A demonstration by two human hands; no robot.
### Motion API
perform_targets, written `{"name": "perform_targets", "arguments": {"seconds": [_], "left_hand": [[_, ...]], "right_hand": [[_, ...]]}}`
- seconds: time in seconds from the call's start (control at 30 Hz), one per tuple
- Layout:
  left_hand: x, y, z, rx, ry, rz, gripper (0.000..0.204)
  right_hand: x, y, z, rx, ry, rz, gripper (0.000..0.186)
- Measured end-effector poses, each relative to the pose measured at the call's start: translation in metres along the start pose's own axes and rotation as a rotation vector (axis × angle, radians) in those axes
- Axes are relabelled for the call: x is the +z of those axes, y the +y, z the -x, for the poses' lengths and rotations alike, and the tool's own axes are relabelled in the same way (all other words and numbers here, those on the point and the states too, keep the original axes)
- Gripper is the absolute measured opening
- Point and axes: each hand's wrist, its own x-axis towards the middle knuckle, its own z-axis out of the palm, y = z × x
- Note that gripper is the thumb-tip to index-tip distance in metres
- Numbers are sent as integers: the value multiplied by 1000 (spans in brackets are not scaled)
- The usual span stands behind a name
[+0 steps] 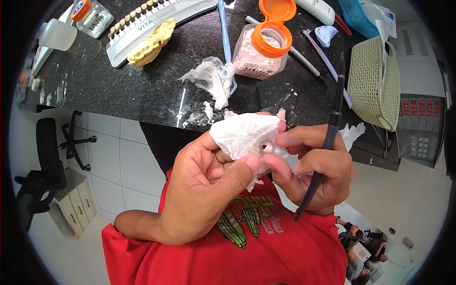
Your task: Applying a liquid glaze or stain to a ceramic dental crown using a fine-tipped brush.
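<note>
A crumpled white tissue (244, 135) is gripped in my left hand (204, 185), with its thumb pressing on the lower edge. Against the tissue sits a small tooth-coloured dental crown (269, 148), its dark hollow showing. My right hand (316, 166) pinches the crown between thumb and index finger. A long black pen-like tool (317, 178) also rests between the fingers of that hand, slanting up past the table edge; I cannot make out its tip. Just beyond my hands, a crumpled clear-white plastic piece (211, 78) lies on the dark speckled table (156, 90).
An open jar of pale powder (259, 52) has an orange lid. Behind are a blue-handled tool (224, 33), a yellow dental model (152, 43), a tooth shade guide (161, 21) and a capped jar (94, 21). At right stand a woven basket (373, 85) and a machine with red digits (420, 126).
</note>
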Motion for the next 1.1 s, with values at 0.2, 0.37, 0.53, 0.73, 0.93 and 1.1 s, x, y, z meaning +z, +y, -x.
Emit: {"name": "perform_targets", "arguments": {"seconds": [0.2, 0.37, 0.53, 0.73, 0.93, 1.1], "left_hand": [[1, -1, -1, 15, -24, -31, 50], [1, -1, -1, 1, -17, -87, 46], [1, -1, -3, -20, 12, -88, 45], [4, 1, -4, -29, 15, -57, 46], [4, 0, -6, -47, 75, -88, 47], [7, 6, -5, -88, 139, -107, 48]], "right_hand": [[-4, 0, -2, 7, -32, -46, 39], [2, -1, -1, 55, 119, -124, 32], [1, 2, -1, 33, 126, -105, 33], [-23, 19, 10, 38, 305, -254, 63], [-45, 18, 16, 459, 274, -263, 39], [-47, 34, 22, 251, 136, -286, 27]]}}
